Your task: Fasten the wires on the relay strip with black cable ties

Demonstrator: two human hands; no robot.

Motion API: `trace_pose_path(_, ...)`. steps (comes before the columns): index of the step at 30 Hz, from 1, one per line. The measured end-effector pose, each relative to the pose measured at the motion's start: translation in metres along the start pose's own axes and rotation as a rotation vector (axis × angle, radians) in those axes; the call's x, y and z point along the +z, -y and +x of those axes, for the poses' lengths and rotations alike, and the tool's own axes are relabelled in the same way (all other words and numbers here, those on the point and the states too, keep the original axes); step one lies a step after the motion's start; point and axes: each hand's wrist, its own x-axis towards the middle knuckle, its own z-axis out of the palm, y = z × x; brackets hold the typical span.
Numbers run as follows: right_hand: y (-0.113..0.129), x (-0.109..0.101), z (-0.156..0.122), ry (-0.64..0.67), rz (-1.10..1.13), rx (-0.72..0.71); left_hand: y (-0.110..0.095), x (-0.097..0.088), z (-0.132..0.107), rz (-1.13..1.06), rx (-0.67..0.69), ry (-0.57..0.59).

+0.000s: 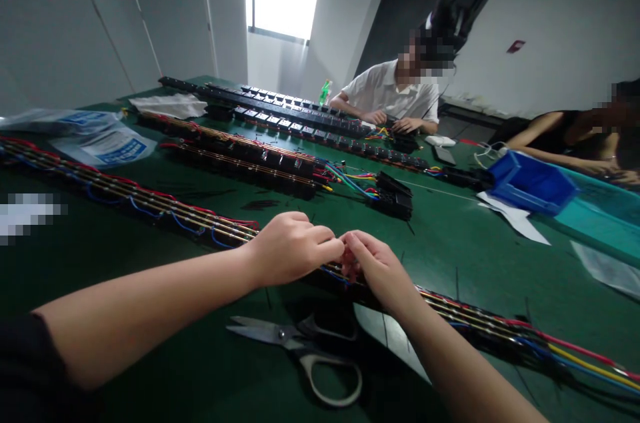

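Note:
A long black strip with brass-coloured rods and red, blue and yellow wires (165, 204) runs across the bench. Over its middle my left hand (293, 249) is closed, fingers curled inward. My right hand (383, 269) meets it there, thumb and fingers pinched together at the left hand's fingertips. Whatever the two hands pinch is hidden or too small to make out. Thin black ties (457, 283) stick up from the strip to the right. Below the hands lies a pair of scissors (295, 341), blades pointing left.
More black strips (280, 159) lie farther back, with a black connector block (394, 196). Plastic bags (107, 143) are at left. A blue bin (533, 183) stands at right beside a teal tray (600, 223). Two people (395, 93) sit across the green table (465, 246).

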Motion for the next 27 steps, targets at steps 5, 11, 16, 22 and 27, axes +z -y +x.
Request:
trace_pose_path(5, -0.018, 0.0, 0.009, 0.116, 0.06, 0.086, 0.001, 0.013, -0.007, 0.071, 0.11, -0.127)
trace_pose_path(11, -0.021, -0.002, 0.006, 0.144, 0.118, 0.096, -0.001, 0.023, -0.015, 0.074, 0.153, -0.236)
trace_pose_path(16, -0.025, -0.005, 0.006, 0.168, 0.15, 0.097, -0.004, 0.025, -0.017, 0.059, 0.198, -0.275)
trace_pose_path(22, -0.022, -0.007, 0.004, 0.209, 0.179, 0.051, -0.002, 0.027, -0.018, 0.08, 0.206, -0.287)
trace_pose_path(27, -0.023, -0.006, 0.004, 0.199, 0.216, 0.039, -0.003, 0.03, -0.017, 0.083, 0.195, -0.289)
